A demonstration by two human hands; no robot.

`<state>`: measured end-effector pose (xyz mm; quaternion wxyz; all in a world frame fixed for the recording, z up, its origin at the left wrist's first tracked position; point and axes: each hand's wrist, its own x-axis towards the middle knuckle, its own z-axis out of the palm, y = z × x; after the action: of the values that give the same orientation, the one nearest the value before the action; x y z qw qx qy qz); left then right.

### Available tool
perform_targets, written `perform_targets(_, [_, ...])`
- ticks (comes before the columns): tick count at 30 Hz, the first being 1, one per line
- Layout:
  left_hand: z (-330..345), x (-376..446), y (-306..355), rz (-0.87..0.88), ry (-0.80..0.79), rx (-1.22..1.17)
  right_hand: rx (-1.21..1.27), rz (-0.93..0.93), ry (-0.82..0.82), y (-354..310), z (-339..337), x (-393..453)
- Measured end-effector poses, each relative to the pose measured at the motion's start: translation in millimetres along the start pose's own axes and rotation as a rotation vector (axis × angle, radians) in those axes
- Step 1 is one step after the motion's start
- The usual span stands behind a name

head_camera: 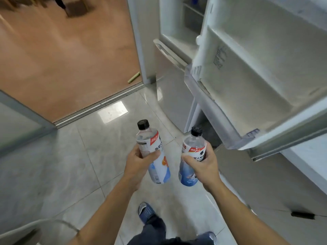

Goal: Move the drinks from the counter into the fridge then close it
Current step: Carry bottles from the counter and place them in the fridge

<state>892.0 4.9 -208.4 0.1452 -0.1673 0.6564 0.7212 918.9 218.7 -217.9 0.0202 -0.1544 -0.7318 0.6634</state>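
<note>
Both hands grip bottles — left hand point(137, 162), right hand point(203, 165) — fridge point(178, 38) door point(265, 68) open; shelving and closing remain.

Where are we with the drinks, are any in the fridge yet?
Done: the fridge door stands open. In hand: the left hand holds one bottle and the right hand holds another bottle, both above the floor, short of the fridge. No drinks show on the visible door shelves. Left: put both bottles inside, then close the door. The counter is out of view.
</note>
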Motion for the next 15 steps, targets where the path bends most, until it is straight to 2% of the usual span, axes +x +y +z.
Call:
perform_targets(7, [-77, 57, 47, 0.038, 0.152, -0.101, -0.011, 0.004, 0.031, -30, 109, 61])
perform_targets(15, [-107, 136, 89, 0.02, 0.23, -0.077, 0.005, 0.01, 0.041, -48, 181, 148])
